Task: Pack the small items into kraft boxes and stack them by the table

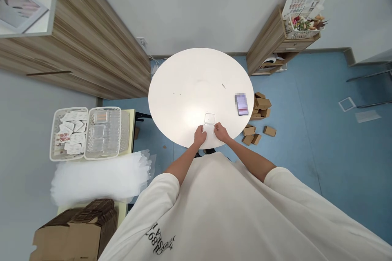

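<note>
A small clear plastic box lies with its lid swung up, near the front edge of the round white table. My left hand grips the left side of the box, fingers bent against it. On the opposite side, my right hand pinches the box's right edge. What the box holds, if anything, is too faint to make out. To the right on the table lies a purple phone-like rectangle, blurred by pixels.
Small brown cardboard boxes lie on the floor right of the table. On the left, a side table bears white baskets of cards and clear boxes, translucent bags and flattened cartons. A wooden cabinet stands back right.
</note>
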{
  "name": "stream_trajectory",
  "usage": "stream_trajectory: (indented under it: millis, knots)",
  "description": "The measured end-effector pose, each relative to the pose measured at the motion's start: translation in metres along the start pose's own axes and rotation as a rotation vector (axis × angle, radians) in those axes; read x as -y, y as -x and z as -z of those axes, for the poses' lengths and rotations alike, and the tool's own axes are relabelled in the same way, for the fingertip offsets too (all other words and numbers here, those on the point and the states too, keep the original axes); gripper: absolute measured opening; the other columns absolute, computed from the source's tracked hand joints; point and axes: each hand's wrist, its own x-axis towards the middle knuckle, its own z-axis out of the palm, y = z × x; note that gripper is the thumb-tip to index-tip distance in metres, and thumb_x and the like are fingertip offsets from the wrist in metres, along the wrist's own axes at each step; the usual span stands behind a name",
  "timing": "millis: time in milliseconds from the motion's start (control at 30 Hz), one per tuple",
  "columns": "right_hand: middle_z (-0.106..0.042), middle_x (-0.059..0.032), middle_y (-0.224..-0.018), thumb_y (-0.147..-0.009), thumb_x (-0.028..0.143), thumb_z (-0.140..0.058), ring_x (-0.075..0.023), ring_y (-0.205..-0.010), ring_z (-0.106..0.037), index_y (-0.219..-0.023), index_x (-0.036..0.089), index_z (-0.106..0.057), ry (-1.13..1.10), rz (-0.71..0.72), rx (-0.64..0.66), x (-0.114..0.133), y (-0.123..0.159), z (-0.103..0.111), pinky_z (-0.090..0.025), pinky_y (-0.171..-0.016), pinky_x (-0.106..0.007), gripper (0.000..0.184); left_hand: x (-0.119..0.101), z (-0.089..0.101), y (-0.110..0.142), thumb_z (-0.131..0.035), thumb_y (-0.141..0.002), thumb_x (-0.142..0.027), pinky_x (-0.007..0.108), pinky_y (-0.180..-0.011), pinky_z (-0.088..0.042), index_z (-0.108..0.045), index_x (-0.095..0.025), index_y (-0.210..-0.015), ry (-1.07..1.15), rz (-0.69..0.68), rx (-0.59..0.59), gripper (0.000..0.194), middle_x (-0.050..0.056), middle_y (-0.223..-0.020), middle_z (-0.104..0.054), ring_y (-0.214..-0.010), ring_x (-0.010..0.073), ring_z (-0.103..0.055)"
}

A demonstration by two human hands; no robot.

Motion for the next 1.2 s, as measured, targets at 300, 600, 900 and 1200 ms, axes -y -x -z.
stream_trajectory:
  millis: [300, 600, 900, 1200]
  knots:
    - [-0.059, -0.0066, -0.137, -0.091, 0.024, -0.049, -0.0207, -0.119, -0.06, -0.126, 0.024, -0.057, -0.081, 0.044, 0.039, 0.016, -0.014, -0.005, -0.05, -0.101, -0.035, 0.037, -0.006, 0.007, -0.007, -0.061, -0.086, -0.021, 0.034, -0.105, -0.045, -0.049, -0.022, -0.14, 0.046, -0.006, -0.006, 0.056, 0.009, -0.149, -0.053, -0.133, 0.0244, -0.053]
    - [-0.054, -0.0058, -0.147, -0.092, 0.026, -0.051, -0.0212, -0.132, -0.052, -0.141, 0.025, -0.051, -0.033, 0.116, 0.08, 0.032, -0.04, -0.003, -0.044, -0.11, -0.037, 0.05, -0.022, 0.024, -0.032, -0.058, -0.087, -0.021, 0.037, -0.111, -0.041, -0.049, -0.022, -0.142, 0.045, -0.046, 0.003, 0.056, 0.009, -0.151, -0.05, -0.139, 0.0263, -0.046]
    - [-0.05, -0.0073, -0.15, -0.091, 0.026, -0.052, -0.0225, -0.135, -0.049, -0.142, 0.023, -0.051, -0.032, 0.117, 0.087, 0.034, -0.035, 0.003, -0.042, -0.113, -0.037, 0.051, -0.02, 0.027, -0.028, -0.062, -0.084, -0.021, 0.038, -0.112, -0.04, -0.05, -0.02, -0.14, 0.03, -0.057, -0.012, 0.058, 0.012, -0.151, -0.049, -0.138, 0.0275, -0.047]
    - [-0.049, -0.0094, -0.147, -0.093, 0.026, -0.048, -0.0225, -0.125, -0.057, -0.137, 0.023, -0.056, -0.031, 0.16, -0.009, 0.039, -0.038, 0.026, -0.049, -0.105, -0.035, 0.045, -0.023, 0.062, -0.009, -0.062, -0.086, -0.022, 0.035, -0.111, -0.041, -0.051, -0.022, -0.14, 0.039, -0.036, -0.152, 0.055, 0.012, -0.154, -0.045, -0.139, 0.0263, -0.047]
